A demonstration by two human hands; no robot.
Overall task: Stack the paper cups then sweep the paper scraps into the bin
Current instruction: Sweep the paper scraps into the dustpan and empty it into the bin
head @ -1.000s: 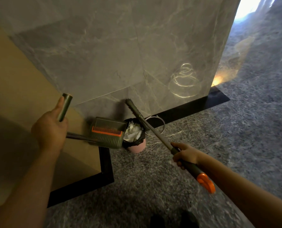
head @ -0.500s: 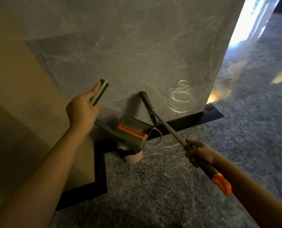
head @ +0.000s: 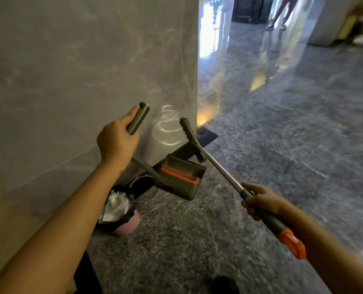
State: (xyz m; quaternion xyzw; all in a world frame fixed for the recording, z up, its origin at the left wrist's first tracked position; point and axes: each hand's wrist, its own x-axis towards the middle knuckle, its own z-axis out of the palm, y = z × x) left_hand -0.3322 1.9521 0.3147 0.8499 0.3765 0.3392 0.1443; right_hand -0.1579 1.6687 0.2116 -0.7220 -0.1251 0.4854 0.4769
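My left hand (head: 117, 143) grips the handle of a green dustpan (head: 181, 179) with an orange comb, held in the air to the right of and above the bin. My right hand (head: 261, 201) grips the green broom (head: 216, 168) low on its handle near the orange end cap; its brush head points up beside the wall corner. The pink bin (head: 126, 222) with a black liner stands on the floor by the wall, with white paper scraps (head: 116, 206) inside. No paper cups are in view.
A grey marble wall (head: 81, 71) with a black base strip fills the left. Dark speckled floor (head: 271, 145) stretches right and ahead. A person's legs (head: 279, 13) stand far off at the top right. A thin wire ring lies behind the bin.
The dustpan has lifted away from over the bin and swung right. The bin with its scraps is uncovered again. The view has turned right and up; both hands keep their hold.
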